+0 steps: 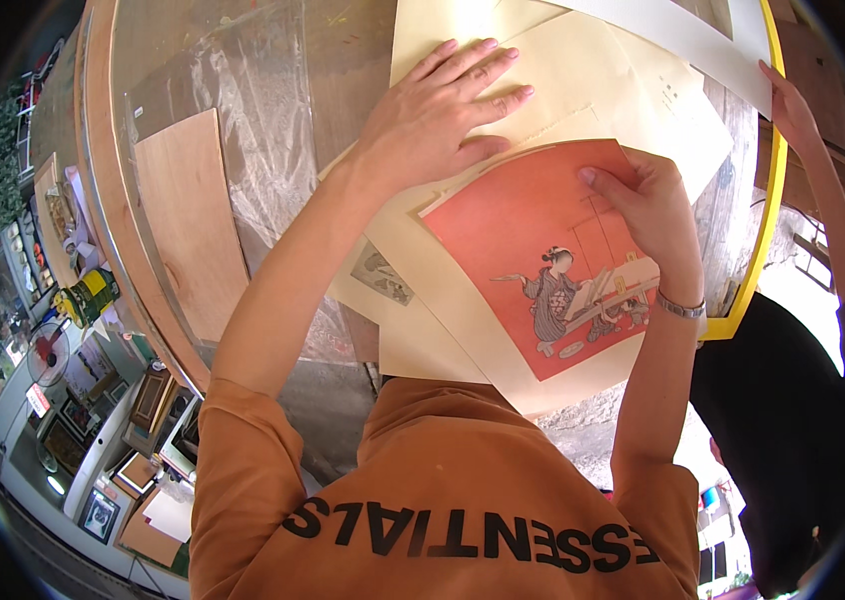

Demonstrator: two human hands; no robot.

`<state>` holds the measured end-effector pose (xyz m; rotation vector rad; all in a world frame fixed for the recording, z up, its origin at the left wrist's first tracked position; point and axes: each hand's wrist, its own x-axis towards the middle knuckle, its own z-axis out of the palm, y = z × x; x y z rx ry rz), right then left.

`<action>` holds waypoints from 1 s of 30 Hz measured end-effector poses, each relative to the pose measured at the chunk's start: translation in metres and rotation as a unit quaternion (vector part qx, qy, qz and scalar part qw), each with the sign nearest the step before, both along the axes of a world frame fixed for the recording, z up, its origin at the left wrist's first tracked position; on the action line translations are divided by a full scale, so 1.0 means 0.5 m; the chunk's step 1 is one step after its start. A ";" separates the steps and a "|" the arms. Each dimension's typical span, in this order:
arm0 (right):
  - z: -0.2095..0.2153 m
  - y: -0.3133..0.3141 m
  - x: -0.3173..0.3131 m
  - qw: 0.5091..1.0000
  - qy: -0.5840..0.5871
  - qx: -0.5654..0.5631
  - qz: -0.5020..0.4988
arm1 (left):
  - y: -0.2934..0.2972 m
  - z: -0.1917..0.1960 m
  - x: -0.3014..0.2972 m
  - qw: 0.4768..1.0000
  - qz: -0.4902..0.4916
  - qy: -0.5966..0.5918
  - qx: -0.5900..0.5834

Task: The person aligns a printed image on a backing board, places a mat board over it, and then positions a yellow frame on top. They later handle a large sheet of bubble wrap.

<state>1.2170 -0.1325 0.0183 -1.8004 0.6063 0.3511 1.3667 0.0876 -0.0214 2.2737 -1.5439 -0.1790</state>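
Observation:
My right hand (655, 212) pinches the upper right corner of a red art print (513, 225) between thumb and fingers. The print shows a seated figure in a patterned robe, and it curves slightly above the papers under it. Flat on the large cream paper sheets (593, 75), beyond the print, rests my left hand (451, 112) with its fingers spread. Below my left forearm, a small grey picture (381, 275) lies on the cream sheets, partly overlapped by paper.
A thin wooden board (191, 215) and clear plastic sheeting (268, 110) lie on the table's left side. At right, a co-worker's hand (791, 105) touches a white mat (693, 40) beside a yellow edge strip (778, 190). A fan (48, 353) and picture frames stand lower left.

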 end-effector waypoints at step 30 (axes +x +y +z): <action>0.050 -0.028 -0.042 1.000 -0.017 -0.006 -0.021 | 0.061 0.030 -0.007 0.979 0.016 0.177 -0.101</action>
